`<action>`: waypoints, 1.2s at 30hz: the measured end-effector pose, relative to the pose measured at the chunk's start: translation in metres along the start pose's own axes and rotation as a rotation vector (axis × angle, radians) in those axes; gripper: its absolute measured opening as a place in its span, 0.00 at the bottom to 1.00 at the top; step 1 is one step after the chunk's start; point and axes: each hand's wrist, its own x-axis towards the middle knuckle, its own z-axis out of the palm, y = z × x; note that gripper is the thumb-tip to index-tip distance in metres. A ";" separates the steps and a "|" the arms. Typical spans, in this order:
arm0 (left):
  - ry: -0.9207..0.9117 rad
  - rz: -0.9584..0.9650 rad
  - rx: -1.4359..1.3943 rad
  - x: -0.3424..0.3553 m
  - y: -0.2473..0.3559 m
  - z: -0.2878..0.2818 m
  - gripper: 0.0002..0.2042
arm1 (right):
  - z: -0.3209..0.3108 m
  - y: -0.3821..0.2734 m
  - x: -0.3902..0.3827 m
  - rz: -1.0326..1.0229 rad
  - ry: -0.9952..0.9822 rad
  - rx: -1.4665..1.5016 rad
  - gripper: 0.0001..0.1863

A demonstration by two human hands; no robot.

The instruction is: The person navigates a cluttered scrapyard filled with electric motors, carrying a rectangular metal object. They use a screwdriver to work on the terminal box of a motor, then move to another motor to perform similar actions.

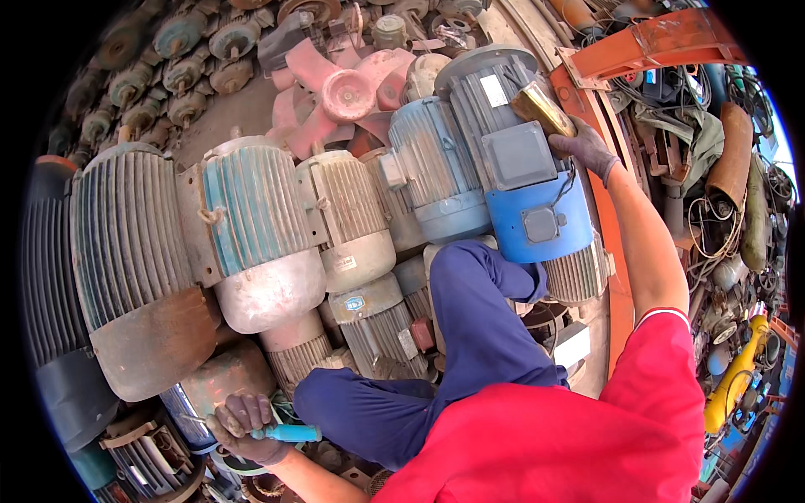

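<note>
My gloved left hand (pixel 245 426) is closed round a screwdriver (pixel 289 432) with a bright blue handle, low on the left beside my knee. Its thin shaft points out to the left. At upper right my gloved right hand (pixel 584 149) grips a shiny, brass-coloured block (pixel 541 109) with a dark, worn upper side; I cannot make out its exact kind. The block is at the edge of a grey finned electric motor (pixel 478 109), which has a square grey box cover (pixel 517 154) and a blue end housing (pixel 541 216). A short black cable hangs near that housing.
Several large motors stand packed together, including a teal-and-grey motor (pixel 256 197) and a light-blue motor (pixel 440 159). A pink fan (pixel 348 96) lies behind them. An orange steel beam (pixel 587 109) runs along the right, with cables, scrap and a yellow cylinder (pixel 738 377) beyond it.
</note>
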 end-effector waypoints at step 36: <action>0.627 -0.380 0.439 -0.139 0.016 0.534 0.31 | -0.228 -0.281 -0.301 -0.093 -1.348 0.778 0.29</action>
